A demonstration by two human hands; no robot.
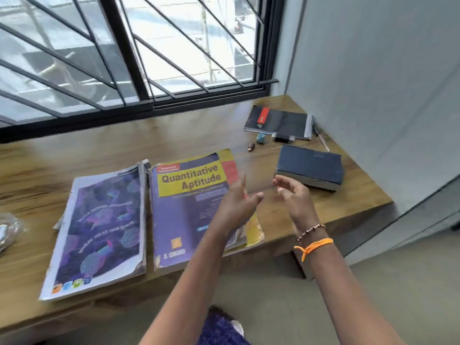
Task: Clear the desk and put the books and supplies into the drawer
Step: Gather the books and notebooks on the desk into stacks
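On the wooden desk (74, 155) lie a purple-covered book (99, 232) at the left and a yellow and purple "Quantitative Aptitude" book (181, 202) beside it. A thick dark blue book (311, 168) rests further right. At the back right sits a black notebook with a red band (278, 122), with a pen (322, 140) and small items (261, 139) near it. My left hand (236, 207) hovers open over the Quantitative Aptitude book. My right hand (293, 195) is open, just in front of the dark blue book, holding nothing. No drawer is visible.
A barred window (124, 58) runs along the desk's far edge. A grey wall (373, 83) bounds the right side. A crumpled clear wrapper (7, 230) lies at the desk's left edge. Floor shows below the desk's front right corner.
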